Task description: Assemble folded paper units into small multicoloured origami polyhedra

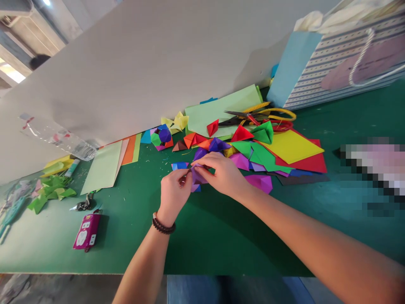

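Note:
Both my hands meet over the middle of the green table (205,236) and pinch one small folded piece of purple paper (198,175). My left hand (173,192), with a dark bead bracelet on its wrist, grips the piece's left side with its fingers curled. From the right, my right hand (221,173) presses fingers and thumb onto it. Just behind lie several folded paper units (243,147) in red, green, purple and orange, and a multicoloured paper ball (162,137).
Flat sheets in yellow (292,145), red and pale green (221,109) lie behind, with scissors (253,118) on them. A striped gift bag (332,63) stands back right. A pink keychain case (87,230), green scraps (50,192) and a plastic bottle (60,137) sit left. A grey board (158,63) walls the back.

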`<state>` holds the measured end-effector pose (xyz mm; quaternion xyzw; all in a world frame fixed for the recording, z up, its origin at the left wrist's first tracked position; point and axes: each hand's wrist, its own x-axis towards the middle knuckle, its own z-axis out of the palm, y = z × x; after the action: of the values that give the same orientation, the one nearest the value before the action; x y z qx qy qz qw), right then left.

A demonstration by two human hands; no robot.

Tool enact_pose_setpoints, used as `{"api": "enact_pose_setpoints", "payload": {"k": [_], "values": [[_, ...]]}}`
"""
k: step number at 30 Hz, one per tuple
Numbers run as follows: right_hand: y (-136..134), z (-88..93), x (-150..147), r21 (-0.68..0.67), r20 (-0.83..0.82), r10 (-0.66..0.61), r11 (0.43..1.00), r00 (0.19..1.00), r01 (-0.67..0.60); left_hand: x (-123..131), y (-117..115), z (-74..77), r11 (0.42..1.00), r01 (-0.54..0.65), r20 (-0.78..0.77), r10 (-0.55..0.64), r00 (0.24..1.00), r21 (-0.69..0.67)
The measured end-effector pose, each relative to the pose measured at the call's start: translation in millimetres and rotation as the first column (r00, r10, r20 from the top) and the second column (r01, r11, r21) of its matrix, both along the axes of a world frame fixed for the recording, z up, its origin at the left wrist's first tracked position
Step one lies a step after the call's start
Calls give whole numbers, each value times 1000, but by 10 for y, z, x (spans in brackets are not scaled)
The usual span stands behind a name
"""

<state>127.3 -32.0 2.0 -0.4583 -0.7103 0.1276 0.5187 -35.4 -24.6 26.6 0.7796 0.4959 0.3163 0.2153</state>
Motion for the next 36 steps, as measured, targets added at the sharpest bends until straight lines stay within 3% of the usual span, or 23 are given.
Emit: {"api": "enact_pose_setpoints", "payload": {"k": [5,8,10,13,17,19,23,25,36], "values": [[-1,-28,-11,26,-1,-69,997,998,69,18,1,-18,980,26,192,13,981,-198],[-12,-17,-29,-12,10,-74,997,997,74,17,10,-22,962,24,228,41,973,-273],[-19,-4,-36,-71,14,-73,995,997,73,16,7,-13,973,5,179,37,983,-229],[-23,12,-34,-130,-10,-32,991,999,31,23,-8,5,1000,-14,32,15,999,-17],[-21,10,-23,-87,-10,6,996,1000,-7,40,-19,7,991,17,-89,-5,996,133],[-22,-3,-24,-47,13,-15,999,1000,16,47,-19,0,993,0,-68,8,998,116],[-25,-52,-44,70,62,-75,995,995,71,58,-22,1,993,-26,104,38,994,-115],[-23,-77,-54,110,79,-97,990,992,88,60,-27,9,988,-20,128,40,991,-152],[-9,-97,-90,200,243,8,978,970,-58,4,-43,39,994,37,-159,-20,987,104]]}}
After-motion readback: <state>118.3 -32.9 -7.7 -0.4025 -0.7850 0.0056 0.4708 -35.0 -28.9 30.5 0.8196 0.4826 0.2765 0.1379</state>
